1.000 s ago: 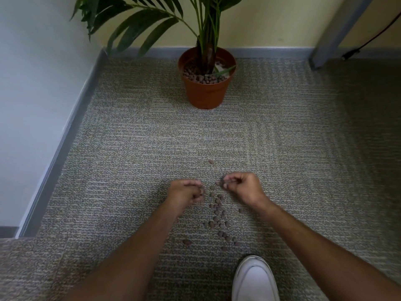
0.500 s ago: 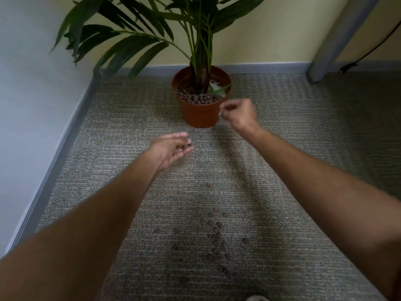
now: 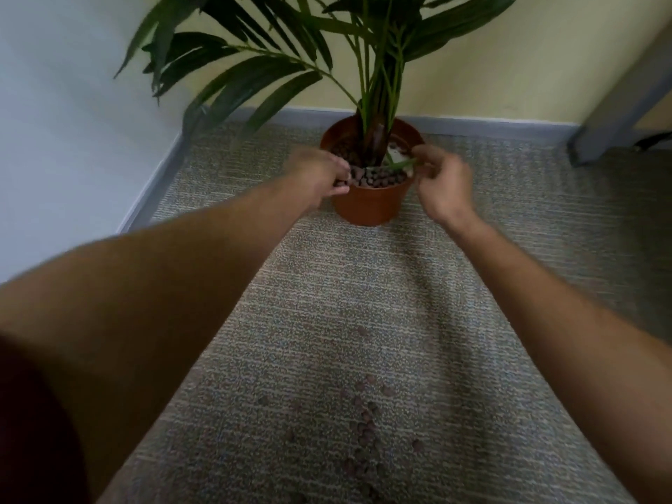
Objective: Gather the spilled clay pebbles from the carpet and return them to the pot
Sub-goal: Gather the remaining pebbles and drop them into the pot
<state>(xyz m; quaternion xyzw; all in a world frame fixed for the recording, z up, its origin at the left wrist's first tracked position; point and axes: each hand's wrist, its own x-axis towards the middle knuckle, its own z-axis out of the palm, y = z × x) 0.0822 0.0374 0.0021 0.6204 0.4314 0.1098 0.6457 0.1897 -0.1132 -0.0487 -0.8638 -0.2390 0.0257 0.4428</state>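
Observation:
A terracotta pot [image 3: 371, 203] with a palm plant stands on the carpet near the wall corner, its top filled with brown clay pebbles [image 3: 378, 176]. My left hand [image 3: 322, 172] is at the pot's left rim, fingers curled around a few dark pebbles. At the right rim, my right hand [image 3: 442, 180] has its fingertips pinched together over the pot; blur hides what they hold. Several spilled pebbles [image 3: 363, 431] lie scattered on the carpet between my forearms, close to me.
Palm fronds [image 3: 254, 78] spread out over the pot's left side. A grey skirting board [image 3: 160, 176] runs along the left wall and the back wall. A grey post [image 3: 614, 110] and a dark cable stand at the far right.
Both hands have risen from the spilled pile and reached forward to the pot's rim, carrying pebbles. My head has moved forward, so the pot looks closer.

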